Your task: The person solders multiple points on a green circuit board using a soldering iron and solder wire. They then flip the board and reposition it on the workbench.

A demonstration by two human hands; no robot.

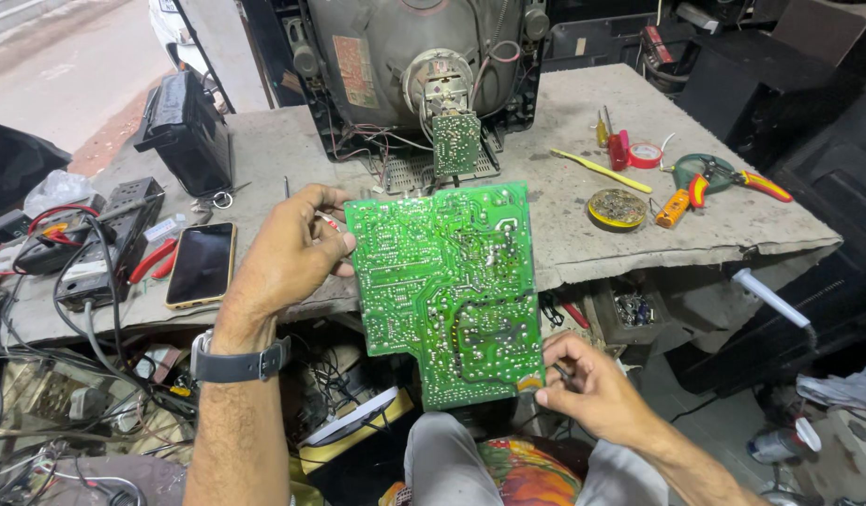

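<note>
Cluttered repair bench (583, 234) filling the frame, open television (414, 75) at top centre. Holding up a green circuit board (447, 290) at centre, left hand (288, 258) clamping its left edge, right hand (588, 384) pinching its lower right corner, likely inspecting solder joints. Calling next for a steady grip and a close look.

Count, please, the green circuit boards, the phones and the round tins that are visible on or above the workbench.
Green circuit boards: 2, the large board held by the left hand and right hand, and the small board on the tube
Phones: 1, the phone
Round tins: 1, the tin
Total: 4
</note>
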